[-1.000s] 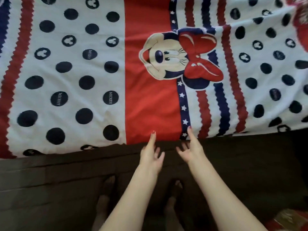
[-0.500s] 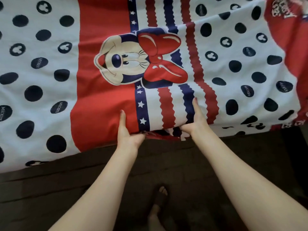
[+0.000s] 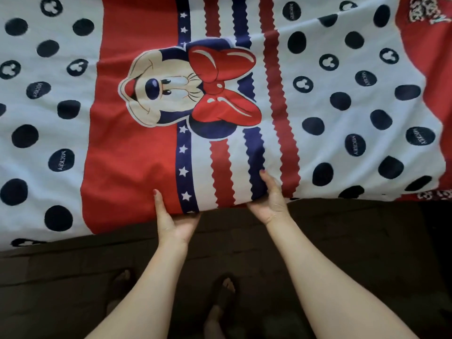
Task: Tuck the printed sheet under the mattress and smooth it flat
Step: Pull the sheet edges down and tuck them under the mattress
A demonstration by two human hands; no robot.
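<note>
Hands at near edge of bed: left hand (image 3: 175, 222) and right hand (image 3: 269, 201) each grip hem of red, white and navy cartoon-print cotton sheet (image 3: 137, 152), thumbs on top, fingers hidden underneath. Sheet spread over bed above dark brown bed side (image 3: 342, 241).

A bedroom at home — seen from the bedside.
A cartoon-printed sheet (image 3: 318, 123) with dots and stripes covers the bed — below its edge runs a dark bed base (image 3: 342, 241), with sandalled feet (image 3: 223, 292) on the floor.
</note>
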